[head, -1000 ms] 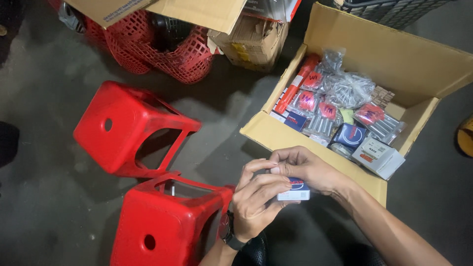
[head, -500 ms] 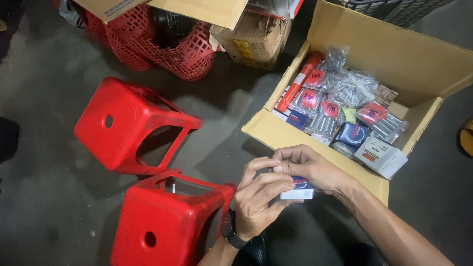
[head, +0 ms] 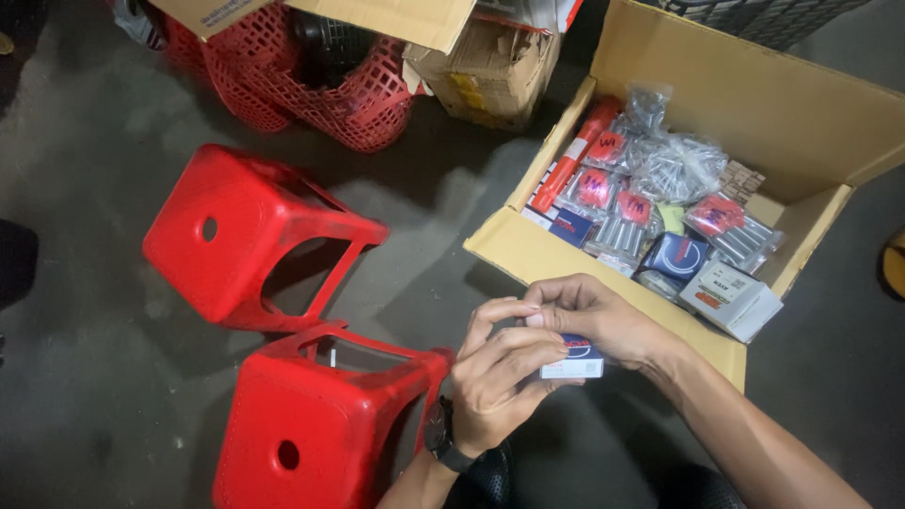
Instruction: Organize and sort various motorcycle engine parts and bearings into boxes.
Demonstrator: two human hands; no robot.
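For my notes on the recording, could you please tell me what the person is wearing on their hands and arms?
Both hands are bare, with no gloves and no rings that show. The left hand has a black watch with a dark strap at the wrist. The right hand has nothing on its wrist. Both forearms are uncovered as far as the picture shows, with no sleeve in view.

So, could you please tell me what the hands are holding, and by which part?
Both hands, left and right, hold one small blue-and-white box: the left at its left end, the right from above.
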